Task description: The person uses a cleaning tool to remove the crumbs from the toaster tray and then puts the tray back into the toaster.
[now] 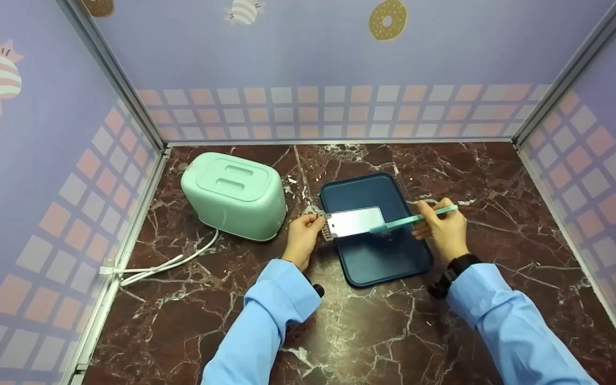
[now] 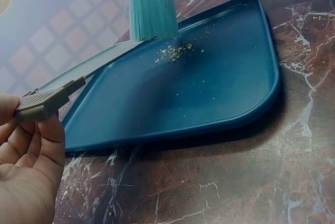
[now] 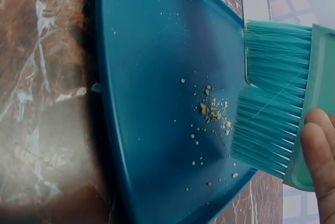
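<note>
In the head view my left hand (image 1: 302,238) pinches the brownish, ridged end of a shiny flat crumb tray (image 1: 355,222). The crumb tray is held over a dark blue serving tray (image 1: 385,264). My right hand (image 1: 448,231) grips the handle of a turquoise brush (image 1: 412,220), whose bristles reach the crumb tray's far end. Seen from the left wrist, the bristles (image 2: 153,12) hang down at that end, and yellowish crumbs (image 2: 175,52) lie on the blue tray below. The right wrist view shows these crumbs (image 3: 214,110) scattered beside the bristles (image 3: 272,98).
A mint-green toaster (image 1: 238,200), its top covered, stands left of the blue tray. Its white cord (image 1: 166,264) runs to the left wall. Patterned panels (image 1: 308,59) enclose the marbled tabletop (image 1: 351,342) at the back and both sides.
</note>
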### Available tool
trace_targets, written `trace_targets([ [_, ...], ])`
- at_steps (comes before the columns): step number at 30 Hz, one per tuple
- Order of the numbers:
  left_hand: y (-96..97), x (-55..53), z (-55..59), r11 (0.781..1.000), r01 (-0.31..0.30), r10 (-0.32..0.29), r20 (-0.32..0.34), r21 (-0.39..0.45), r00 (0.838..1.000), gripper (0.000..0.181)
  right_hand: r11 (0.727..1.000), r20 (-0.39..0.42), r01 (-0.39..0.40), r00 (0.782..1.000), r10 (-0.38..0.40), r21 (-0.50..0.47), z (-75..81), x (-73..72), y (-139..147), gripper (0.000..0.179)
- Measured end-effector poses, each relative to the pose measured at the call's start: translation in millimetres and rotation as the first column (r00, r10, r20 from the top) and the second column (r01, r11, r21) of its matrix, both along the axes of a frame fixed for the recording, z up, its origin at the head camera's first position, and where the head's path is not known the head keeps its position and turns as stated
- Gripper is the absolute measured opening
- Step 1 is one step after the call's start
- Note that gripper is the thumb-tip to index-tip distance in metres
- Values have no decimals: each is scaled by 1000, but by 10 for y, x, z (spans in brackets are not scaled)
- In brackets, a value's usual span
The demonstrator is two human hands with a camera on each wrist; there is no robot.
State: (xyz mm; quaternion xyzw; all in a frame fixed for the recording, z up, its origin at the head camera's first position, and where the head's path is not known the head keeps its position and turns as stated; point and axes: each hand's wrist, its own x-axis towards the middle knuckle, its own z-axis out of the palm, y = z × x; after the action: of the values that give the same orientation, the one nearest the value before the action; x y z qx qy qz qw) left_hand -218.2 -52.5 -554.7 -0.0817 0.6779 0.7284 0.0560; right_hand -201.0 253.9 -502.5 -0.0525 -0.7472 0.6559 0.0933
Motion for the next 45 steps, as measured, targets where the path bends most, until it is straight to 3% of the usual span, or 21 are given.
trace_targets([
  [16,7,-3,0,999,-22,22,-7,-30,1000,23,1000,26,4,1000,-4,8,109,37,102,42],
  [22,1,-4,12,999,-26,26,1,-18,1000,20,995,-47,54,997,-58,-79,181,-24,119,36],
  [30,13,5,27,999,-19,19,-7,-34,1000,26,983,-172,183,969,-180,6,171,-264,43,25],
  [37,12,21,29,999,-8,7,-12,-41,1000,29,995,-207,48,976,-65,-83,232,-339,-239,27],
  [42,17,18,36,999,7,-7,-12,-34,1000,25,983,-228,-82,973,43,-165,251,-352,-454,29],
  [45,23,13,38,1000,19,-19,-10,-22,1000,20,982,-217,-116,973,83,-146,241,-353,-549,32],
])
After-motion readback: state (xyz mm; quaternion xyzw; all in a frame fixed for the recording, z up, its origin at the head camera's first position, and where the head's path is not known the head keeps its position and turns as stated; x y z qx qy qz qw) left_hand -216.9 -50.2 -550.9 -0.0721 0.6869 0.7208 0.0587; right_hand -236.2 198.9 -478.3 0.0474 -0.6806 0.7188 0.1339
